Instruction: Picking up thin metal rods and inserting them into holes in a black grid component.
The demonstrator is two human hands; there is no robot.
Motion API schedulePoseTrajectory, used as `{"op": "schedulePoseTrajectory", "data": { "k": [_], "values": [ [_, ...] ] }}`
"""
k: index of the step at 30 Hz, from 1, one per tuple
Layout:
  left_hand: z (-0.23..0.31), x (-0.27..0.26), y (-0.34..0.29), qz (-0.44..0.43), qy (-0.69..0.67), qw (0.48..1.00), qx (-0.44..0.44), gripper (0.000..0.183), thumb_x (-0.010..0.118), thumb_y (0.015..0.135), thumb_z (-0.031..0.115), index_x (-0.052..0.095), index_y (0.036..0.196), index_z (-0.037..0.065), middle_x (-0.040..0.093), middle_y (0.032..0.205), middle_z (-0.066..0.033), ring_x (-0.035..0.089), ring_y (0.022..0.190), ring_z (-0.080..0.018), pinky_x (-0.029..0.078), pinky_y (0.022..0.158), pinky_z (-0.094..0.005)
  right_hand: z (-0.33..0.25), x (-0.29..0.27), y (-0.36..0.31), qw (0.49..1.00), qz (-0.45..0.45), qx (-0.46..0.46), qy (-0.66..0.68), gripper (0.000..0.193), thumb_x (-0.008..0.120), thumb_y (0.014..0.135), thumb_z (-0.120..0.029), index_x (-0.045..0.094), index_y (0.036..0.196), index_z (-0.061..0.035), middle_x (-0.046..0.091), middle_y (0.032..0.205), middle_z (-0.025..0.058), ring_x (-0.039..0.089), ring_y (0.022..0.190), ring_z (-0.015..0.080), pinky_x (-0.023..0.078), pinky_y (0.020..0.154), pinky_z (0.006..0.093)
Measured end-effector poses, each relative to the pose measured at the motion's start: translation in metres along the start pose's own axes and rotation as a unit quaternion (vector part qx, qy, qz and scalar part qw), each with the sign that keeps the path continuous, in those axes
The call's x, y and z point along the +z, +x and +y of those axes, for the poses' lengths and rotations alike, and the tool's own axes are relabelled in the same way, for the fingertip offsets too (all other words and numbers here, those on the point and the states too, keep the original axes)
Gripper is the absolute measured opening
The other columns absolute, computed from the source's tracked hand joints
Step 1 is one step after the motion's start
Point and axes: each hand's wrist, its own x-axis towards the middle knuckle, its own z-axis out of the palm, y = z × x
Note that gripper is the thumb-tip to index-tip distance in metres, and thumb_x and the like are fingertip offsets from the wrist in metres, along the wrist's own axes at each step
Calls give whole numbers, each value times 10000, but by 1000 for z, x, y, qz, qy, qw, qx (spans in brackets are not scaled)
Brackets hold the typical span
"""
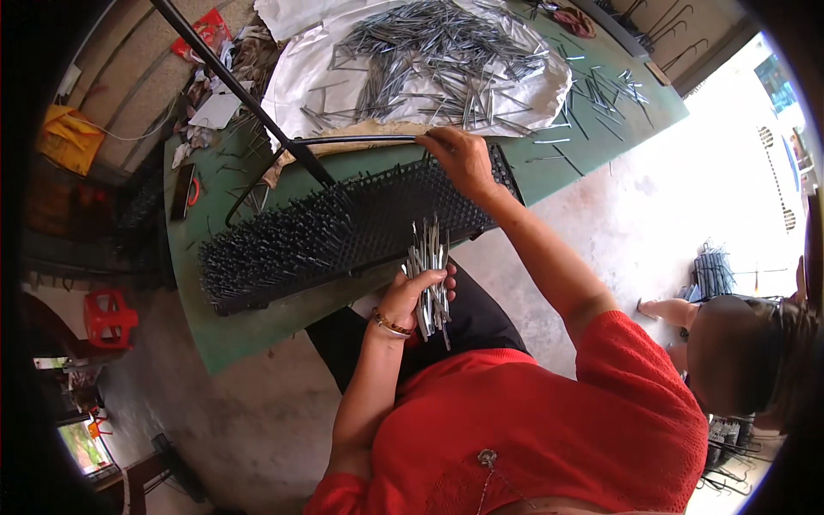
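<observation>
My left hand [417,296] is closed round a bundle of thin silvery metal rods [432,249], which stick out above and below the fist. It is in front of my body, just below the near edge of a long black perforated rack [408,202]. Upright dark rods [279,236] crowd the rack's left part, while bare holes show on its right part. Over the rack's far right side, my right hand [463,161] has its fingers closed at the end of a thin black bar [360,138]. The palm side of that hand is hidden.
On the green table [219,330], many loose metal rods [446,43] lie heaped on a white sheet [292,86]. A black pole [223,73] slants across from the upper left. Red-handled scissors [195,190] lie at left. A red stool [110,318] and another person [734,356] are nearby.
</observation>
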Motion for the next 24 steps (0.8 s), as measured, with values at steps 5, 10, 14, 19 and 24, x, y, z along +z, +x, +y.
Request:
{"op": "schedulePoseTrajectory", "data": {
  "k": [5, 10, 14, 19, 24],
  "values": [
    [-2, -3, 1, -1, 9, 1000, 1, 311, 623, 814, 79, 562, 1113, 18, 638, 926, -78, 619, 764, -141, 551, 642, -289, 2, 5, -8, 1000, -7, -16, 19, 194, 680, 797, -201, 667, 840, -12, 631, 804, 142, 610, 714, 323, 475, 649, 385],
    [-1, -2, -1, -9, 1, 1000, 9, 304, 626, 814, 77, 566, 1106, 19, 641, 923, -76, 618, 753, -135, 550, 631, -284, 0, 3, -9, 999, -15, -38, 13, 197, 693, 781, -187, 666, 856, -7, 638, 828, 138, 612, 739, 322, 479, 668, 374],
    [3, 2, -3, 3, -11, 1000, -2, 225, 641, 808, 71, 577, 1019, 27, 645, 919, -85, 630, 749, -149, 556, 636, -296, 1, 1, -10, 998, -40, 6, 37, 175, 681, 794, -151, 667, 889, -4, 641, 832, 131, 627, 736, 288, 488, 657, 345],
    [2, 1, -3, -13, 8, 1000, 21, 240, 635, 805, 64, 576, 1033, 19, 644, 919, -77, 625, 742, -140, 551, 630, -292, -3, -2, -13, 998, -30, -26, 41, 164, 671, 800, -150, 671, 891, -13, 641, 836, 143, 618, 732, 316, 485, 646, 358],
    [9, 7, -5, -20, 16, 998, 55, 238, 638, 803, 61, 573, 1029, 18, 643, 915, -76, 622, 738, -139, 549, 629, -290, -27, -29, -27, 975, -141, 139, 105, 289, 634, 876, -266, 663, 899, 21, 635, 706, 57, 548, 660, 85, 449, 598, 266]
  ]
}}
